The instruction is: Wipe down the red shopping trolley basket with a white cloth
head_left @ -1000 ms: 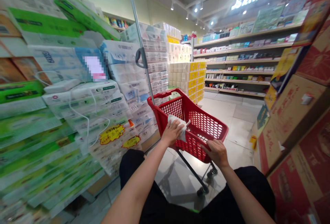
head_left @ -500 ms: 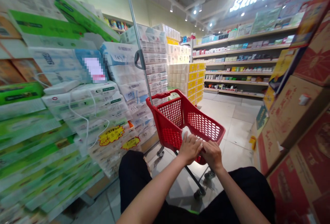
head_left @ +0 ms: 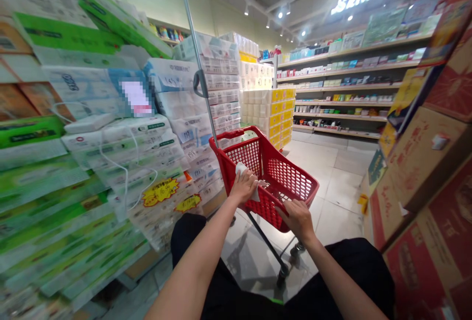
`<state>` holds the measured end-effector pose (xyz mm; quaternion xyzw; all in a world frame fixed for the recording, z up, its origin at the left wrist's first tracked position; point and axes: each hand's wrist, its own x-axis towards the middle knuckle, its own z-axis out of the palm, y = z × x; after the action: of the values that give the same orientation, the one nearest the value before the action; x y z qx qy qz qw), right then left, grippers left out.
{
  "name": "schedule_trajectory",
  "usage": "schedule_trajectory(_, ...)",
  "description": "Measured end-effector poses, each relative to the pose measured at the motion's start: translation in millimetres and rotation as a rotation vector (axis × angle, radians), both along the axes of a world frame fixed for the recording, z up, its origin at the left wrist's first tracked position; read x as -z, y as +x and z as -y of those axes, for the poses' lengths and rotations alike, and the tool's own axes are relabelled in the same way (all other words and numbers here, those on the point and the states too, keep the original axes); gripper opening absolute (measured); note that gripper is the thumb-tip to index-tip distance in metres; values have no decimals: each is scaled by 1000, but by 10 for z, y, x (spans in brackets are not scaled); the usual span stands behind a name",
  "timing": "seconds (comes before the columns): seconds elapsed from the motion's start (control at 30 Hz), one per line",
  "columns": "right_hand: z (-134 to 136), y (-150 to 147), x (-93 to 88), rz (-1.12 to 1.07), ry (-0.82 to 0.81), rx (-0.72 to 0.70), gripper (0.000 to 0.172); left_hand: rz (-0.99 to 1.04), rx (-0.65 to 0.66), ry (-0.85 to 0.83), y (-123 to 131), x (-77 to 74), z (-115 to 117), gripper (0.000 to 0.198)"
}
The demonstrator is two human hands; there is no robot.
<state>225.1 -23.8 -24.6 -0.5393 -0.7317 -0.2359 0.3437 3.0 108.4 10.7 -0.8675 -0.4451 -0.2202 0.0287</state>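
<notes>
A red plastic shopping cart (head_left: 285, 172) with perforated basket walls stands in front of my knees, a metal pole rising at its handle end. My left hand (head_left: 244, 186) presses a white cloth or tissue (head_left: 255, 193) over the top rim of the cart's near side, fingers curled round it. Farther right along the same rim, my right hand (head_left: 298, 218) grips the edge near the cart's front corner. The basket floor is partly visible through the opening, and its near part is hidden by the wall.
Stacked tissue packs (head_left: 147, 148) rise close on the left, with a white cable and yellow price tags (head_left: 160, 192). Cardboard boxes (head_left: 424, 162) are piled on the right. Shelves of small products (head_left: 339, 84) line the back beyond the tiled floor (head_left: 335, 182).
My left hand has slid left along the rim with the white cloth, away from my right hand. The right hand stays near the corner, barely shifted.
</notes>
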Motion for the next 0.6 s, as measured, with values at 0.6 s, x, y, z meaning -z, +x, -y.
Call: schedule_trajectory(0.6, 110, -176, -20, 15, -16, 62, 27, 107, 8, 78, 221, 147, 240, 37)
